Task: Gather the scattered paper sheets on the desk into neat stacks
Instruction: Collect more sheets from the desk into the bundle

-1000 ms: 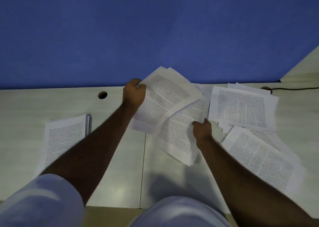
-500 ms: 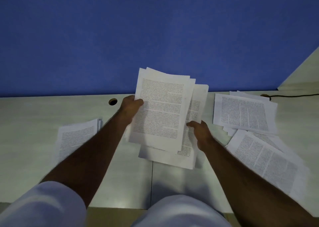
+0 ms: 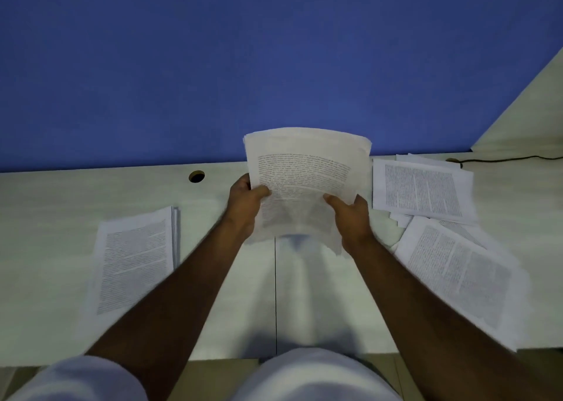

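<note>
Nearest the camera, two white sleeves [image 3: 76, 379] frame the bottom edge, and both bare forearms extend forward over the pale counter [image 3: 45, 205].

The left hand [image 3: 245, 204] grips the left edge of a held bundle of sheets [image 3: 300, 184], thumb on the printed face and fingers curled behind. The right hand [image 3: 350, 214] grips the bundle's right lower edge in the same manner. The bundle is raised above the counter centre, held close to upright, printed face toward the camera. Its text lines run left to right; its top edge points up and away, bowed in an arc. The lower edges are uneven and blurred.

On the counter to the left lies a squared stack [image 3: 134, 257], long axis running near to far, tilted slightly rightward. To the right lie loose sheets [image 3: 460, 272], overlapping, long axis angled away to the left. Beyond them more overlapping sheets [image 3: 422, 192] lie roughly square to the counter edge.

Farther back: a cable hole [image 3: 196, 176], a black cable [image 3: 511, 159] and a blue partition [image 3: 243, 65].
</note>
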